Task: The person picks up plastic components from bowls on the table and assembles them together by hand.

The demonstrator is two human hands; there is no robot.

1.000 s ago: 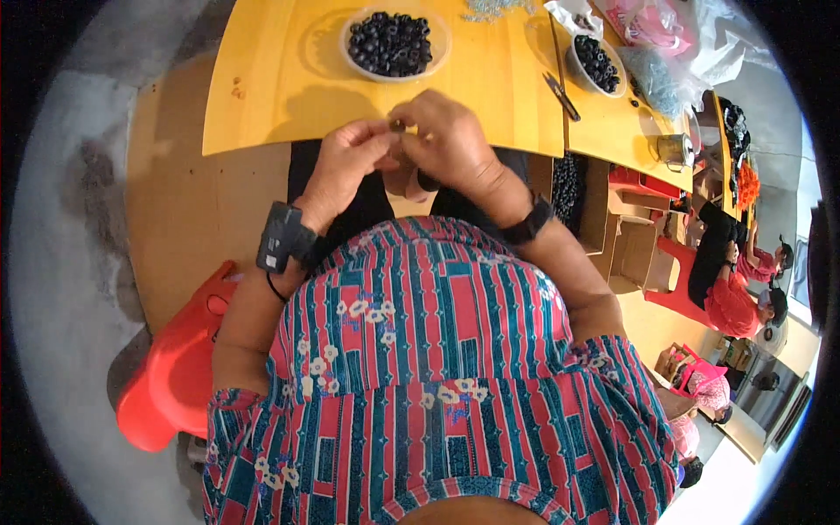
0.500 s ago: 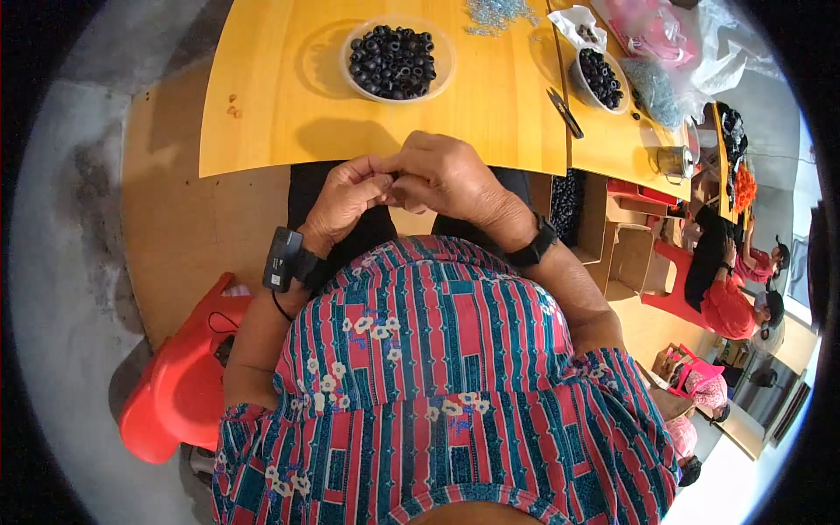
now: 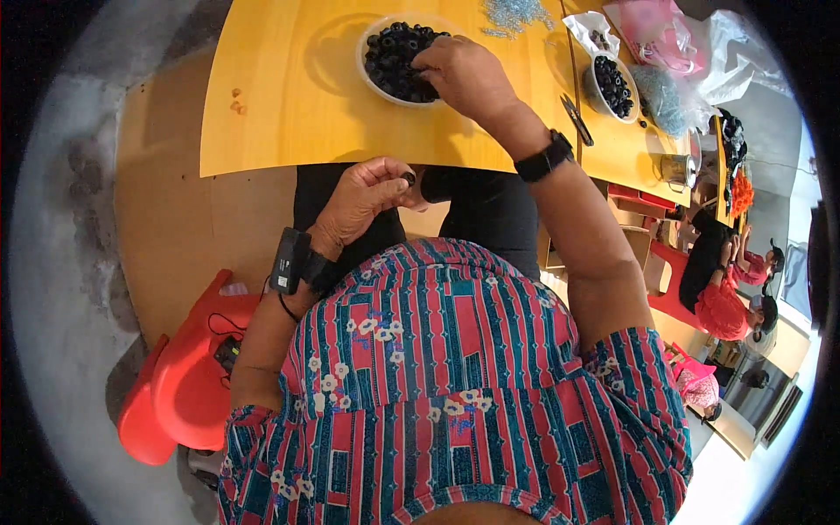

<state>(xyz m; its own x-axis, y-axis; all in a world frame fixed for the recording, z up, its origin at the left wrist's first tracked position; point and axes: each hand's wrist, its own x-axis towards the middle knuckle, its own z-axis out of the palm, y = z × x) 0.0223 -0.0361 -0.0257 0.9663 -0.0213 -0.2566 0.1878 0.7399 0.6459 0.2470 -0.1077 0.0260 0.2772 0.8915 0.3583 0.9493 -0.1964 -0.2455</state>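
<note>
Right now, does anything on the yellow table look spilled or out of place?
Two things, mildly. Small pale-blue pieces lie scattered on the yellow table beyond the right hand, in no visible container. A black piece sits outside the smaller bowl of similar ones. Whether either was spilled, I can't tell.

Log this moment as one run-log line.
left hand: pinching dark bead | right hand: at black beads in translucent bowl | further right: slim black hand tool, second bead bowl
</note>
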